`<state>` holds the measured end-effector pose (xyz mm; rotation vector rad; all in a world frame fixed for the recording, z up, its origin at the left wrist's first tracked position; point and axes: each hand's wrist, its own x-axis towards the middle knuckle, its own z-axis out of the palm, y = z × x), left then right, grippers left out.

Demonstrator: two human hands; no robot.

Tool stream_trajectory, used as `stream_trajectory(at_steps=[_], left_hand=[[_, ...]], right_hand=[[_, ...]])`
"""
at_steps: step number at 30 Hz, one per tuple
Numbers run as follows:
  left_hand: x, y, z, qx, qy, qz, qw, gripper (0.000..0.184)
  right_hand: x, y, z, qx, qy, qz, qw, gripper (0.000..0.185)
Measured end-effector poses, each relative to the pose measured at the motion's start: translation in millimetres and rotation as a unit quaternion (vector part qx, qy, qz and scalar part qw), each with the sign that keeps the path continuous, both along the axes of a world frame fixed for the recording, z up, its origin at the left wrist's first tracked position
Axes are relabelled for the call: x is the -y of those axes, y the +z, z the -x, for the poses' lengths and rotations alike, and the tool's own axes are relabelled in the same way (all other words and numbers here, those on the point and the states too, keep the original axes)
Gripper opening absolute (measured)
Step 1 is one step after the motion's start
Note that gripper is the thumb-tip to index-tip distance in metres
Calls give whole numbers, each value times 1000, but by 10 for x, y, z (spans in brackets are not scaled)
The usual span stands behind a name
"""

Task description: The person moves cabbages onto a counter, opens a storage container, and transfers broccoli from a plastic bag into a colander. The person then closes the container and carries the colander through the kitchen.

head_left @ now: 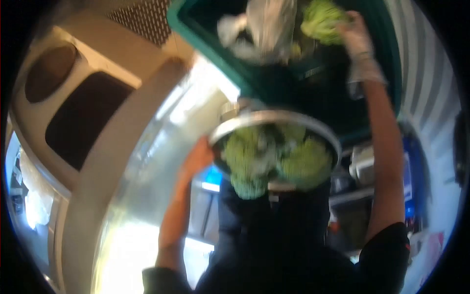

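Note:
My left hand [197,159] grips the side of a round metal bowl [274,116] in front of my body, its fingers partly hidden by the rim. Several leafy green lettuce pieces [304,161] lie in the bowl, blurred by motion. In a clear plastic glove, my right hand [356,39] reaches into the far right of a large green bin [210,46]. Its fingers close on the side of a pale green lettuce head [323,22]. Left of that lettuce, a crumpled translucent plastic bag [271,27] sits in the bin.
A shiny metal counter [161,142] curves along my left, with a dark rectangular panel [90,115] and a dark round one [51,71] beyond it. Below the bin, on my right, a shelf holds a white container [363,164]. A blue object [412,181] stands farther right.

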<state>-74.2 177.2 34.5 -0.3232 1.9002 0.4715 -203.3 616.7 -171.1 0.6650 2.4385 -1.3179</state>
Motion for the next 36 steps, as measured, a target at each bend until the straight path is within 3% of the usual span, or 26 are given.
stream_trajectory(at_steps=[1, 2, 4, 5, 6, 8, 9, 11, 14, 16, 18, 19, 20, 22, 23, 24, 26, 27, 29, 30, 31, 32, 33, 35, 36], left_hand=[[232, -149, -141, -11, -34, -59, 998, 32], [7, -35, 97, 91, 11, -23, 996, 30], [-65, -22, 138, 77, 114, -147, 980, 29], [-136, 9, 229, 68, 118, -148, 980, 29], [-208, 68, 309, 62, 87, -135, 985, 26], [-220, 112, 311, 59, 57, -125, 989, 24], [-190, 61, 302, 70, 62, -145, 985, 25], [-161, 19, 316, 72, 65, -172, 980, 25], [-142, -28, 278, 86, 59, -154, 983, 27], [-41, -168, 167, 57, 58, -134, 988, 30], [-119, -24, 218, 37, 54, -173, 983, 33], [-11, -157, 131, 59, 43, -138, 988, 34], [-176, 13, 268, 65, 68, -137, 986, 33], [-38, -198, 115, 61, 62, -173, 981, 31], [-48, -182, 108, 50, 70, -177, 980, 31], [-32, -150, 77, 43, 80, -176, 980, 30], [-41, -65, 94, 54, 85, -160, 982, 31], [-73, -28, 128, 63, 89, -147, 983, 32], [-144, -27, 199, 71, 86, -139, 984, 33], [-158, -14, 198, 53, 92, -148, 983, 33], [-140, -7, 165, 38, 97, -155, 982, 33], [-76, -26, 72, 48, 90, -154, 983, 33], [23, -61, -37, 24, 101, -124, 987, 32], [-232, 84, 182, 21, 112, -108, 988, 29], [-210, 45, 147, 37, 109, -106, 988, 29]], right_hand=[[-210, 158, -259, 3, -46, 149, 988, 52], [-392, 528, -466, -3, -4, 165, 986, 53], [-281, 1437, -736, 41, -103, 109, 988, 56], [-85, 2008, -803, 44, -228, 216, 948, 59], [-108, 2326, -967, -2, -169, 251, 953, 62], [207, 2985, -1184, -22, -122, 92, 988, 64], [436, 3164, -1249, -89, -72, 36, 993, 63], [740, 3349, -1363, -178, 112, -106, 972, 57], [1274, 2939, -1885, -164, 246, -130, 946, 40], [1401, 2763, -2025, -153, 260, -142, 943, 34], [1361, 2833, -1898, -133, 241, -66, 959, 36], [1326, 2908, -1793, -113, 231, -20, 966, 39], [1217, 2969, -1668, -122, 227, -30, 966, 39], [946, 3018, -1544, -32, 276, 72, 958, 44], [810, 2957, -1509, -44, 149, 192, 969, 46], [781, 3013, -1289, -29, 10, 219, 975, 47], [475, 2665, -883, -104, 83, 33, 991, 37], [336, 2156, -725, -94, 82, -45, 991, 32], [157, 877, -455, -112, 238, -93, 960, 31], [275, 445, -267, 11, 281, -105, 954, 33], [462, -223, -270, -73, 254, -123, 957, 41], [704, -404, 30, 139, 247, 13, 959, 38], [1094, -511, 65, 55, 206, 115, 970, 29], [1863, -697, 136, -99, 154, 344, 921, 17], [2063, -562, 176, -108, 210, 289, 928, 18]])
